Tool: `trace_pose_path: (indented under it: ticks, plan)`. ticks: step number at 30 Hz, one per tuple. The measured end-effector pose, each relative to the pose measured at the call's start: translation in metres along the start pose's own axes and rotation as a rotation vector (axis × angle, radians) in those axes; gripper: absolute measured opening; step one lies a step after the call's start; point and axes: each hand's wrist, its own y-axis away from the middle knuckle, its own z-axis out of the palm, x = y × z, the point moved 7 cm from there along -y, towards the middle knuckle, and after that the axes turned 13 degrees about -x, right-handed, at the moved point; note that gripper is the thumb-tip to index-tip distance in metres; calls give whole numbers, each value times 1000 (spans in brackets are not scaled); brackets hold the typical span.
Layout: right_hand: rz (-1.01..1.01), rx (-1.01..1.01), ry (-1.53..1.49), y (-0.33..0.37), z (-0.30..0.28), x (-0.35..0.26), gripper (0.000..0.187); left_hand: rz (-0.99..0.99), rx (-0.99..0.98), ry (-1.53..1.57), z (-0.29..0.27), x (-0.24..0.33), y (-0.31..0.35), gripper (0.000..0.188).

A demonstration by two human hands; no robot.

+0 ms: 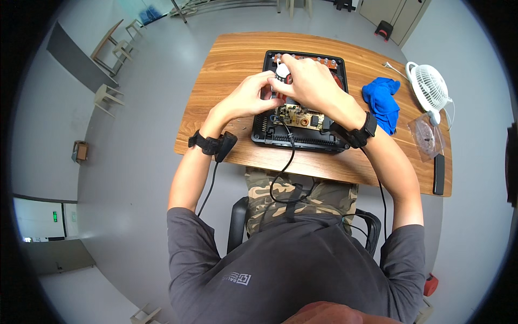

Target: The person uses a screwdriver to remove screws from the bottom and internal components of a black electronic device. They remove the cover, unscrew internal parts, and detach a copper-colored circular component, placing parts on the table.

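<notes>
Fingers of the bare right hand curve around a small white round piece, forefinger at its far side and thumb at its near side; whether they truly pinch it, I cannot tell. Left of it, the bare left hand bends inward with thumb and fingers partly curled, its tips close to the right thumb — what they grip, if anything, is hidden.

Both hands work over the far left part of an open black plastic appliance housing, which lies flat on a brown wood-grain table, open side up. Its long axis runs away from the person, nearly straight, one short edge facing the body. Inside, a tan circuit board lies crosswise, long side left to right, its right end slightly nearer the body. An orange-brown strip runs parallel to the far edge.

Black bands circle both wrists, and a black cable loops over the near edge. To the right lie a crumpled blue cloth, a white round-caged fan and a clear plastic bag — all apart from the housing.
</notes>
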Motion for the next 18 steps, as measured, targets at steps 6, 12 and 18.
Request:
trace_pose_path:
  ticks: [6,12,18]
  plan:
    - [13,-35,-39,-2,19,16,46,-99,22,-7,1,-1,0,18]
    - [36,-104,-71,-3,31,18,47,-91,20,-36,5,-1,3,14]
    - [25,-103,-69,-4,32,15,45,-104,36,-19,4,-2,6,14]
